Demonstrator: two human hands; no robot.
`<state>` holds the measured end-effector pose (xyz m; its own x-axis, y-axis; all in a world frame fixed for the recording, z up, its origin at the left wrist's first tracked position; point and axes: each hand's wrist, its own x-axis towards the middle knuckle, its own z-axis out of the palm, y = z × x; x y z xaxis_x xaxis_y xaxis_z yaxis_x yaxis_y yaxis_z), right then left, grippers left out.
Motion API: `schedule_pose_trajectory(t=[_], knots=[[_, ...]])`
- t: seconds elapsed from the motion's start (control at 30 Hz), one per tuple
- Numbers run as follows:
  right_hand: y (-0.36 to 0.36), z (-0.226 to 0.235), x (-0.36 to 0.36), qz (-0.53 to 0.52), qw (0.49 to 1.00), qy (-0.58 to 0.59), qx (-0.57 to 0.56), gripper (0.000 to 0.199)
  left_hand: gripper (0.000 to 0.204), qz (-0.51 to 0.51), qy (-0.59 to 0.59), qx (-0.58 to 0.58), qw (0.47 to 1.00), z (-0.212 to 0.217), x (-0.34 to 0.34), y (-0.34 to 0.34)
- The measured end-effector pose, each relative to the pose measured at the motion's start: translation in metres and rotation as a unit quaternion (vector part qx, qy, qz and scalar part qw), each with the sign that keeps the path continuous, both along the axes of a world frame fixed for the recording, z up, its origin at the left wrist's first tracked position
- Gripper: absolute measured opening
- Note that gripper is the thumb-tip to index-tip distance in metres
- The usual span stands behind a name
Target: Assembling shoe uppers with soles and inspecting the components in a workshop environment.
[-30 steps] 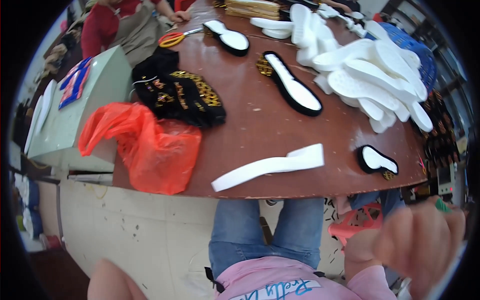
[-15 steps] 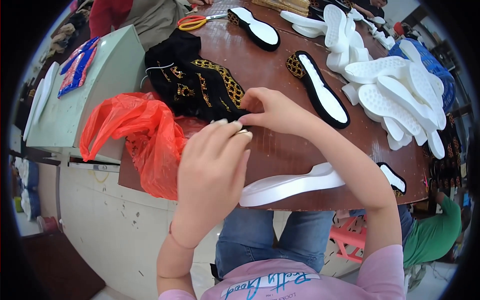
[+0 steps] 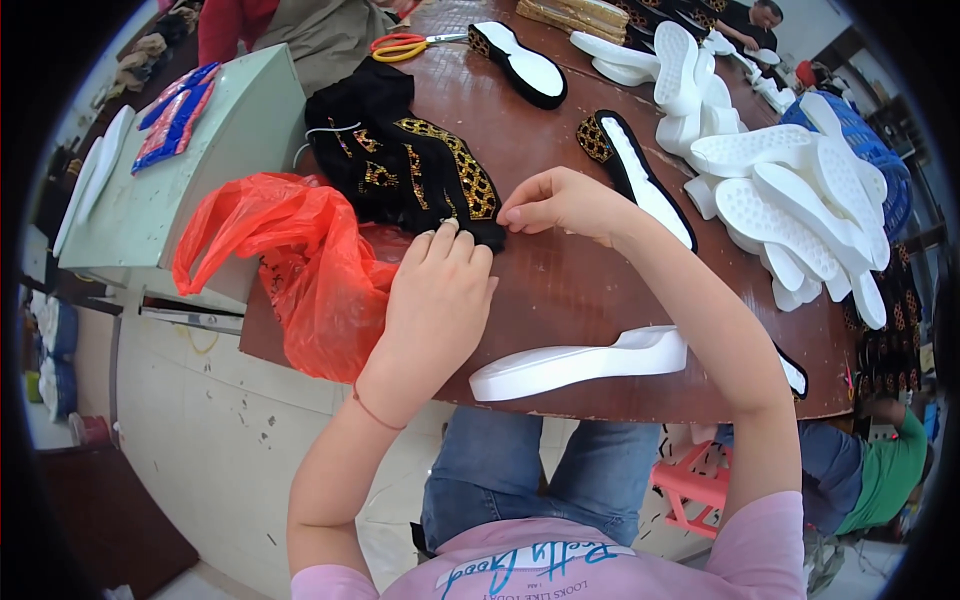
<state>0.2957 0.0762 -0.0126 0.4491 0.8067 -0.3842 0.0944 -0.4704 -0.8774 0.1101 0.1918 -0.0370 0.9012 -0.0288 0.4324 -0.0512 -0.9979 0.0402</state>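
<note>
A pile of black fabric pieces with gold sequin patterns lies on the table ahead of me. My left hand is closed on its near edge, fingers bent over the fabric. Just to the right is my right hand, thumb and index finger pinched beside the fabric's right edge. Whatever is between those fingertips is too small to make out. A crumpled red plastic bag lies left of my left hand, against the fabric. Closer to me, one white wedge shoe sole rests on its side beneath my right forearm.
Black-edged soles with patterned heels lie beyond my right hand. White soles are heaped at the right, before a blue basket. Scissors lie at the back. A pale green cabinet stands left; other people sit around the table.
My hands have moved apart from each other. The left has come down onto the fabric's near edge, while the right has shifted slightly rightward with its fingers pinched. The view has shifted a little.
</note>
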Motion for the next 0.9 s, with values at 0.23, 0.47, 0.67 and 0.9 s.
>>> schedule_pose_trajectory(t=[0.23,0.47,0.67,0.9], knots=[[0.004,-0.003,-0.027,0.045,0.979,-0.198,0.01,0.013,0.033,-0.017,0.023,-0.082,0.996,0.006,-0.005,-0.005],[0.001,0.0,-0.037,0.017,0.991,-0.128,0.014,0.013,0.043,0.033,-0.059,0.02,0.998,-0.02,-0.013,-0.012],[0.029,-0.014,-0.021,0.011,0.991,-0.128,0.048,0.009,0.035,0.075,0.048,0.039,0.995,-0.002,-0.018,0.006],[0.019,-0.002,0.006,-0.158,0.977,-0.133,0.047,0.012,0.034,0.064,0.008,0.218,0.974,-0.001,-0.018,-0.007]])
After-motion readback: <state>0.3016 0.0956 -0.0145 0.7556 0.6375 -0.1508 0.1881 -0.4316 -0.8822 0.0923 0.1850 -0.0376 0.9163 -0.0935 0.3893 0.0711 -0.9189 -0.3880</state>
